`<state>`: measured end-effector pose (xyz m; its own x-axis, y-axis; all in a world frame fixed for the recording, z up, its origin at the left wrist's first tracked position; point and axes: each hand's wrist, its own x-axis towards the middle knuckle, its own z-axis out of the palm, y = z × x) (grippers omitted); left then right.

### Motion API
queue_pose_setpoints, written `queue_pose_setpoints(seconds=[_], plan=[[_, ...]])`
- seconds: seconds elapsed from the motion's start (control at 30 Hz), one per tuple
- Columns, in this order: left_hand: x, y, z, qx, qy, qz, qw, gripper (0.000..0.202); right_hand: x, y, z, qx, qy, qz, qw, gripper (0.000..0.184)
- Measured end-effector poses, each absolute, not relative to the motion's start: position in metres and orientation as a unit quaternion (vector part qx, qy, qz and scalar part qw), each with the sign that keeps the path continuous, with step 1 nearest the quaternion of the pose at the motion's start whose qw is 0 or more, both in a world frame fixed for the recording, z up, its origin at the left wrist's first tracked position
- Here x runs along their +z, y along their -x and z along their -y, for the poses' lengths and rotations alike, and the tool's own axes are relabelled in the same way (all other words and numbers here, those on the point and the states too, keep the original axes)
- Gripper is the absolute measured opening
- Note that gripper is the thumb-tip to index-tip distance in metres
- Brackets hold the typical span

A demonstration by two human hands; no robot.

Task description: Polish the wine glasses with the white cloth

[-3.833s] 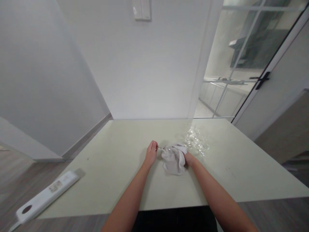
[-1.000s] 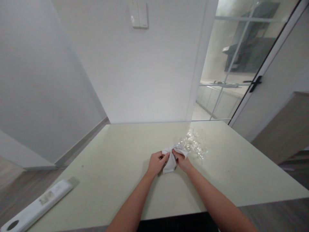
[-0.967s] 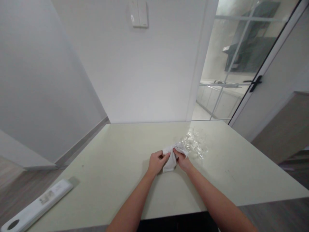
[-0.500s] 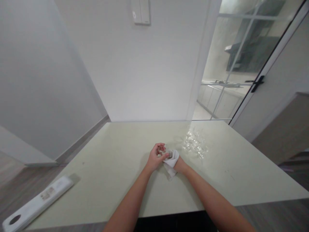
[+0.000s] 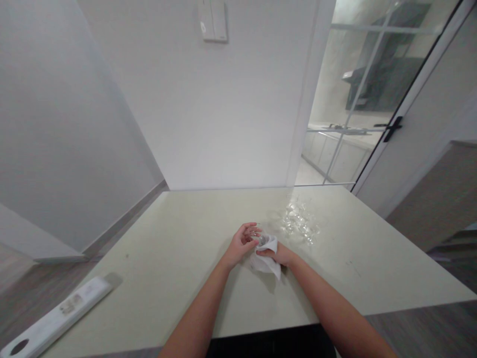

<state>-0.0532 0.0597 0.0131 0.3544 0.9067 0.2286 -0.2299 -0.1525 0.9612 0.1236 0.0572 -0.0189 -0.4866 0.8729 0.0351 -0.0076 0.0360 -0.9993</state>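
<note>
My left hand [image 5: 238, 245] curls its fingers and thumb around a clear, shiny glass-like piece [image 5: 262, 239], whose exact shape I cannot make out. From the other side, my right hand [image 5: 282, 253] grips a white cloth [image 5: 267, 264] that is bunched against the clear piece. A loose end of the cloth hangs down below the fingers, just over the table. Part of the right hand is hidden by the folds. Beyond the hands, to the right, several clear, glinting pieces [image 5: 299, 220] lie clustered on the table.
The pale table [image 5: 179, 278] reaches to the white wall at the back. On its left front edge lies a white power strip-like bar [image 5: 59, 318] with a dark oval hole, partly out of frame. A glass-paned door [image 5: 391, 127] with a black handle stands at the right.
My right hand has shifted its hold: its thumb now shows over the cloth, and the loose cloth end has swung right and spread. The left hand stays around the clear piece.
</note>
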Motion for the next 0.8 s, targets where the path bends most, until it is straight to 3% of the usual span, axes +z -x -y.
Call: queue_pose_setpoints(seconds=[0.2,0.4,0.8], plan=[[0.007,0.051,-0.060,0.472,-0.596,-0.317,0.567,0.066,-0.013,-0.126,-0.055,0.589,0.354,0.632,0.360,0.033],[-0.001,0.049,-0.066,0.476,-0.602,-0.355,0.533,0.058,-0.006,-0.122,-0.052,0.608,0.356,0.609,0.364,0.033],[0.013,0.050,-0.058,0.467,-0.574,-0.292,0.606,0.065,-0.012,-0.126,-0.055,0.630,0.356,0.594,0.351,0.038]])
